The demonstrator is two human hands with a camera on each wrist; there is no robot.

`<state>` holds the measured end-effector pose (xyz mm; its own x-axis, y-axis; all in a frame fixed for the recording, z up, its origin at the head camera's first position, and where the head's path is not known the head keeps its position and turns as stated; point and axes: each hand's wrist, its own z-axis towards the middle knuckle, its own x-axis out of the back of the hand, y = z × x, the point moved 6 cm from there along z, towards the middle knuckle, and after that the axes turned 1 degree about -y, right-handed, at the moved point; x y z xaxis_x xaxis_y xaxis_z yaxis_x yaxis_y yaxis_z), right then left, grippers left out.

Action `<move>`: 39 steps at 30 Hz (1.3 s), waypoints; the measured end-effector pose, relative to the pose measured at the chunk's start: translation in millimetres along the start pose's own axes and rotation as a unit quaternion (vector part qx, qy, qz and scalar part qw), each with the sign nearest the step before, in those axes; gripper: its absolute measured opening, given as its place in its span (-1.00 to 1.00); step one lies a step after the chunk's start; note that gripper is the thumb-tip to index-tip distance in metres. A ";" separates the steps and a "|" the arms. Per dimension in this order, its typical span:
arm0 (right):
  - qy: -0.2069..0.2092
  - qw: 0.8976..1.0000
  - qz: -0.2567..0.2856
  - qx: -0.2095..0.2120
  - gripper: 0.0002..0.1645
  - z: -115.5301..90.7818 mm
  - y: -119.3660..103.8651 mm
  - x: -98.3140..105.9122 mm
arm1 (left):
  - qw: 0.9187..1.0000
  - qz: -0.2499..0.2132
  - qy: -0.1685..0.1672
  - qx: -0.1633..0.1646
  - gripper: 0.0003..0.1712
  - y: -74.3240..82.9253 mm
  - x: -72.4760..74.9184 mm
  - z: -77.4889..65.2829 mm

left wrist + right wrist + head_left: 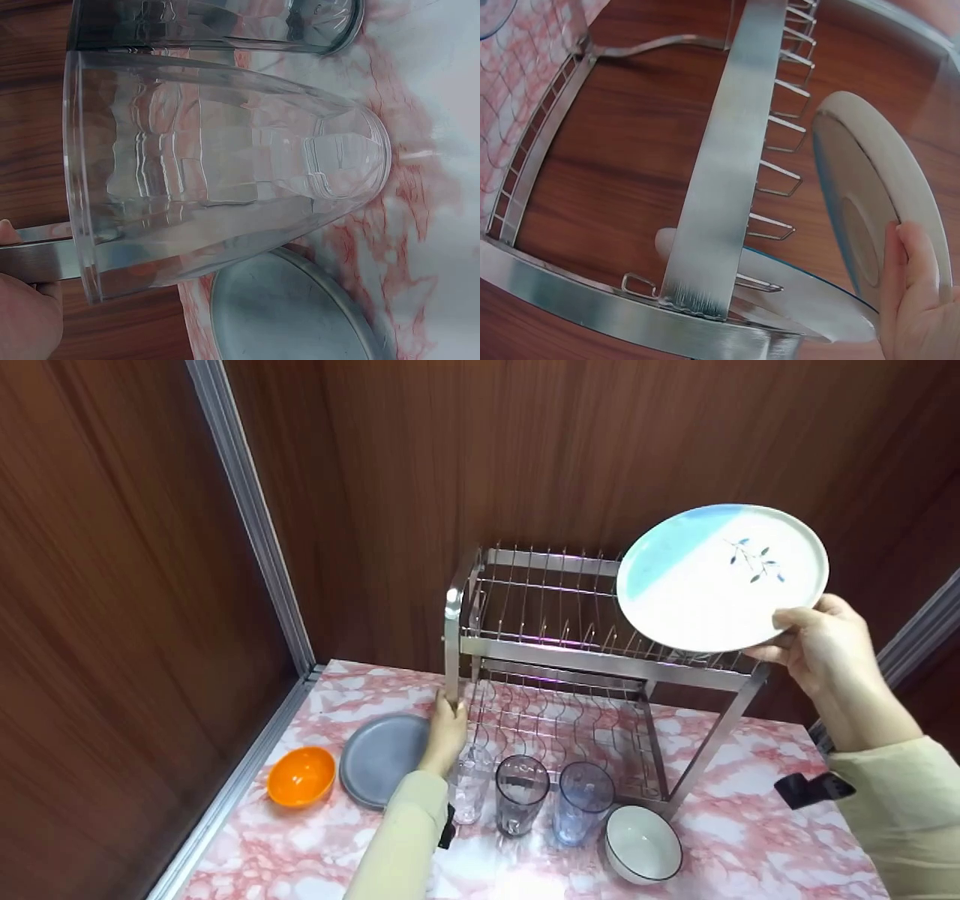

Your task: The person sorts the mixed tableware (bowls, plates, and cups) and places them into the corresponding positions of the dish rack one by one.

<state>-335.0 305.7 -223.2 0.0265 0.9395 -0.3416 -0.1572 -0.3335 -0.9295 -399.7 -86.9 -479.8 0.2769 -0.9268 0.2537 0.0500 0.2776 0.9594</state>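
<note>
At right, patterned plate (720,577): our right hand (829,649) pinches it, unracked.
Rack (600,661): our left hand (446,731) grips it; one white plate (802,289) is in.
Tabletop (255,855): grey plate (382,761) seemingly remains.

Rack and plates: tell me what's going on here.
Someone's right hand holds a tilted plate at the right end of the rack, not yet slotted in, while the left hand grips the left post. Another dish sits in the rack's top. Three glasses and a white bowl stand along the near side; a grey plate and orange bowl are at the left.
</note>
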 end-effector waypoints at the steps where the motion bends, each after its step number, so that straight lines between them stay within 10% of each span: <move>1: 0.008 1.000 -0.022 0.002 -0.77 0.7 -1.3 -0.4 | 1.000 0.001 0.001 -0.001 -0.50 -0.1 0.1 -0.2; 39: 0.164 0.949 -0.259 0.073 -0.72 13.5 -25.6 -16.7 | 1.000 -0.005 0.000 0.011 -0.50 -0.9 0.4 0.8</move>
<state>-344.7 299.6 -191.8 0.4402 0.8912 0.1098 -0.1727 0.2040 -0.9636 -400.4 -87.7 -480.5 0.2762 -0.9293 0.2451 0.0317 0.2637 0.9641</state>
